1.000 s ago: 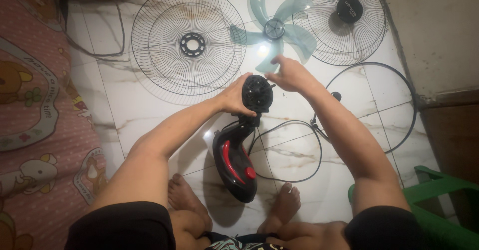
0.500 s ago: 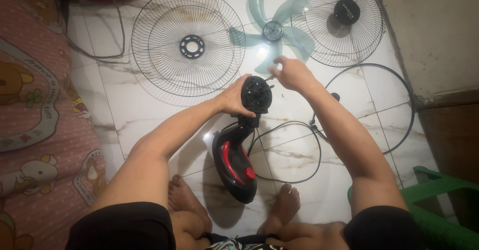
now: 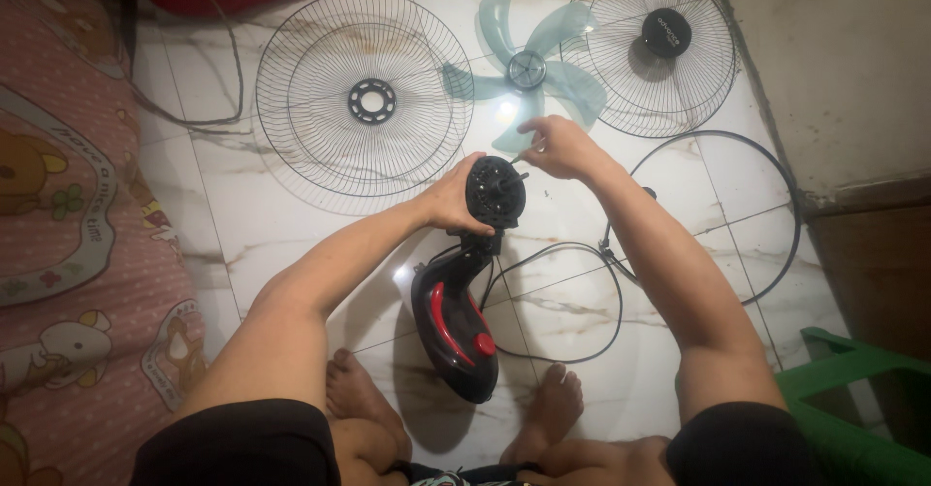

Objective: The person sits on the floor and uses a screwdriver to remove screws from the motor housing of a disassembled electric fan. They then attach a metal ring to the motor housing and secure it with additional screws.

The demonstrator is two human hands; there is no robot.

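Black motor head (image 3: 496,193) still gripped by left hand (image 3: 454,200), right hand (image 3: 558,148) unmoved

Counted on the tiled floor (image 3: 252,224):

- Round wire fan guards: two, one with an open hub ring (image 3: 364,98), one with a black centre cap (image 3: 652,48), both toward the far edge.
- Translucent blue fan blade sets (image 3: 529,67): one.
- Black guard rim rings (image 3: 713,216): one.
- Black-and-red fan bodies (image 3: 461,297): one.
- Green plastic stools (image 3: 858,399): one, at the near right corner.
- Patterned pink mats (image 3: 68,253): one, along the left edge.
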